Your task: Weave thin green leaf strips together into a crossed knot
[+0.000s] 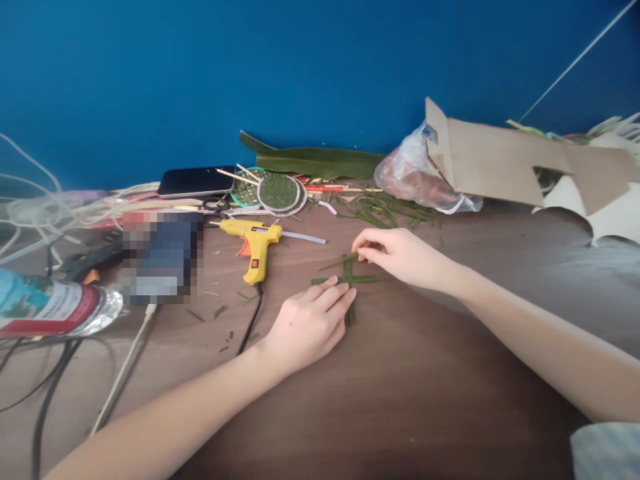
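Thin green leaf strips (347,277) lie crossed on the brown table (400,400). My left hand (310,323) rests flat on the lower part of the crossing, fingers stretched out and pressing the strips down. My right hand (397,255) is just above, its fingers pinched on the end of one green strip (340,261) that slants left.
A yellow glue gun (254,243) with a black cord lies left of the strips. Behind are round woven discs (277,192), a phone (196,181), a long green leaf (315,160), loose green strips (385,210), a plastic bag (415,173) and cardboard (505,163). A bottle (50,303) lies far left.
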`<move>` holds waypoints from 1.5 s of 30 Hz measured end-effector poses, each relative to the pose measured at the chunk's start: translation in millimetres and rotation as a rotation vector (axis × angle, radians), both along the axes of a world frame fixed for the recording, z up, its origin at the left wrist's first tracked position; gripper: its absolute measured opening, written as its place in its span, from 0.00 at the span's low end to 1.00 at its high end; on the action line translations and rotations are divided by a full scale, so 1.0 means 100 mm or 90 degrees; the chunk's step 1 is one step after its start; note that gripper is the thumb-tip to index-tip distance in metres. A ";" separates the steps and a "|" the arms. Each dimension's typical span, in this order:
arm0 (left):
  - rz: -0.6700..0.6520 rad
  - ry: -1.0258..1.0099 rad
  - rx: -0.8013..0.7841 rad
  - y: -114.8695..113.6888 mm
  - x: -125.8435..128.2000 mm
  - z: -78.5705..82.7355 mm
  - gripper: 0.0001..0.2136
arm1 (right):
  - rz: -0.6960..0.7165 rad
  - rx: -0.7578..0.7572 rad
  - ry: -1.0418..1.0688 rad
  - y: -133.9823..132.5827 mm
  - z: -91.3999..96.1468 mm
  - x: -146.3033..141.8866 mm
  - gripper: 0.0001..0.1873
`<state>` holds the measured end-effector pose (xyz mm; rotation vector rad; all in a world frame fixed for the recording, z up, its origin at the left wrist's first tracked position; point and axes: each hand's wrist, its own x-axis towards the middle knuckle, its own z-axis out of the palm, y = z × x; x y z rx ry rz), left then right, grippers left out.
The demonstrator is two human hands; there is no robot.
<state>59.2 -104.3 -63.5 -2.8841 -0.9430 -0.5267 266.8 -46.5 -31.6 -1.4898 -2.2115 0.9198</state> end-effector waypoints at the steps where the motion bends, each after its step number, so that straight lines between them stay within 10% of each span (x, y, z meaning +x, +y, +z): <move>1: 0.000 0.001 -0.001 0.00 0.00 0.00 0.15 | -0.011 0.013 0.002 -0.01 0.00 -0.01 0.09; 45: 0.002 0.000 0.003 -0.01 0.02 0.01 0.15 | -0.012 -0.042 0.215 0.06 -0.17 -0.07 0.07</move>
